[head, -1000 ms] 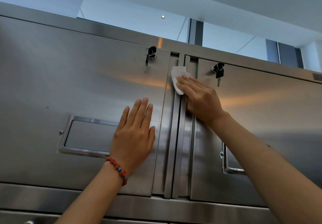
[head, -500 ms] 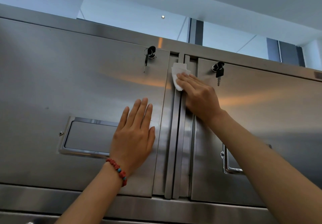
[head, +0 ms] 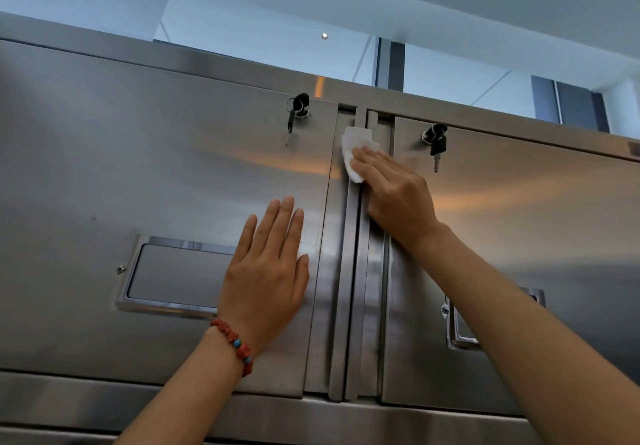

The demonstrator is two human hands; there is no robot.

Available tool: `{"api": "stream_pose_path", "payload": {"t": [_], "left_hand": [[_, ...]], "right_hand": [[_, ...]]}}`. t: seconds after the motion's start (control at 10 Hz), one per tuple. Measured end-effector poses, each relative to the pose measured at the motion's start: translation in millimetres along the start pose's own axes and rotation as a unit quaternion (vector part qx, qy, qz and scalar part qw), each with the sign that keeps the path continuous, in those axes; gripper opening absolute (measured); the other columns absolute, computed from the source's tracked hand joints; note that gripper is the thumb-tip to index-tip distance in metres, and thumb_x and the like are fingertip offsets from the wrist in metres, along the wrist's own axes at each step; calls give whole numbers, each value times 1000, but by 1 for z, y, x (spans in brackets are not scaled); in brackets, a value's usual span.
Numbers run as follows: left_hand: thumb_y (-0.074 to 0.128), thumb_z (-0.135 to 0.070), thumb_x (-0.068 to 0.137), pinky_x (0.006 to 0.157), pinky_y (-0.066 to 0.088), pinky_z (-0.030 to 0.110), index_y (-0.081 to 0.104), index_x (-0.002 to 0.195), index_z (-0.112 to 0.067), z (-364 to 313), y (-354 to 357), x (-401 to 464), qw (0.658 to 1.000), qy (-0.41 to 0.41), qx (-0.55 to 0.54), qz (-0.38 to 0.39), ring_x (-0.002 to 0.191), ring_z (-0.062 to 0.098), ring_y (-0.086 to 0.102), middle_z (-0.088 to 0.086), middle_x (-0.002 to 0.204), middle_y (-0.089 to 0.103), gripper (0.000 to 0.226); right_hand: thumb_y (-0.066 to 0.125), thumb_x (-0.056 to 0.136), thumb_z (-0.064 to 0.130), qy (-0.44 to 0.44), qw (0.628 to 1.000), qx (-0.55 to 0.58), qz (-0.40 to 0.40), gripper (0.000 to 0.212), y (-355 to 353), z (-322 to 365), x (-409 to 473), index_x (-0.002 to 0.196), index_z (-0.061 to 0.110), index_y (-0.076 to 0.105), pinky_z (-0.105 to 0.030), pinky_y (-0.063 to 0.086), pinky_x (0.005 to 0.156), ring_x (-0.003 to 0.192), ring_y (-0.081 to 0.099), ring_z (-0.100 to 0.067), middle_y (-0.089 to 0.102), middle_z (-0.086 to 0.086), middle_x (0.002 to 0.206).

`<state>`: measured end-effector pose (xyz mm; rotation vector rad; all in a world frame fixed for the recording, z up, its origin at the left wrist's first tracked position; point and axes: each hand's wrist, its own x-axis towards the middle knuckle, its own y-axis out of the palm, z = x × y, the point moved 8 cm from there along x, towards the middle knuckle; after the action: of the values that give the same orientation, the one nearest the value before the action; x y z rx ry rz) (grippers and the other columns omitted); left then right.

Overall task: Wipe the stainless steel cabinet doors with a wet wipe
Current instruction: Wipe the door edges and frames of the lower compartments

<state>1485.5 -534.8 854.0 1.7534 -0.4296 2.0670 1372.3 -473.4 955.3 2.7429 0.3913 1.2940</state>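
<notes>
Wiping the seam between two cabinet doors (head: 166, 174).
Right hand (head: 398, 199), fingers straight, presses the wipe (head: 353, 154); left hand (head: 266, 271), flat, steadies the door.

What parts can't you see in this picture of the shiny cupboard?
1. Most of the wet wipe, head view: the right hand lies over it.
2. Right door's handle: the right forearm crosses it.
3. Right end of the left door's recessed handle: the left hand covers it.
4. Left door: cut off by the left edge.
5. Key markings: too small.
</notes>
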Motion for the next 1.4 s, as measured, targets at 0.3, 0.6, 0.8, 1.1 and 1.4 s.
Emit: {"api": "stream_pose_path", "payload": {"t": [0.3, 0.6, 0.8, 1.1, 1.4], "left_hand": [[29, -29, 93, 106, 34, 54, 43, 135, 2, 0, 1, 0, 1000, 3, -2, -9, 134, 34, 35, 20, 143, 37, 54], [28, -29, 93, 105, 34, 53, 43, 135, 2, -1, -1, 1, 1000, 3, 4, -6, 133, 34, 35, 21, 143, 38, 54], [28, -29, 93, 107, 33, 52, 42, 136, 3, 0, -1, 1, 1000, 0, 6, -2, 134, 34, 35, 21, 143, 37, 55], [27, -29, 94, 108, 31, 52, 41, 137, 3, -2, -1, 2, 1000, -1, 10, 11, 134, 35, 33, 22, 144, 36, 56], [27, -26, 95, 108, 31, 52, 42, 136, 4, -5, -5, 0, 1000, -8, 7, 22, 133, 36, 36, 23, 142, 38, 53]], "right_hand": [[57, 71, -18, 35, 999, -10, 11, 33, 5, -18, 29, 102, -11, 67, -52, 54, 82, 101, 64, -40, 65, -26, 108], [61, 71, -19, 55, 998, 3, 18, 33, 4, -12, 21, 102, -10, 68, -51, 53, 86, 103, 63, -39, 65, -25, 109], [68, 69, -17, 45, 999, 20, 13, 32, 0, 9, -6, 100, -10, 68, -49, 52, 87, 101, 64, -38, 66, -25, 107], [72, 70, -13, 50, 998, 31, 29, 33, -6, 30, -36, 102, -9, 68, -48, 52, 88, 103, 63, -37, 65, -25, 109], [71, 74, -10, 89, 992, 50, 70, 31, -11, 47, -55, 104, -8, 67, -45, 49, 94, 107, 62, -35, 64, -24, 111]]}}
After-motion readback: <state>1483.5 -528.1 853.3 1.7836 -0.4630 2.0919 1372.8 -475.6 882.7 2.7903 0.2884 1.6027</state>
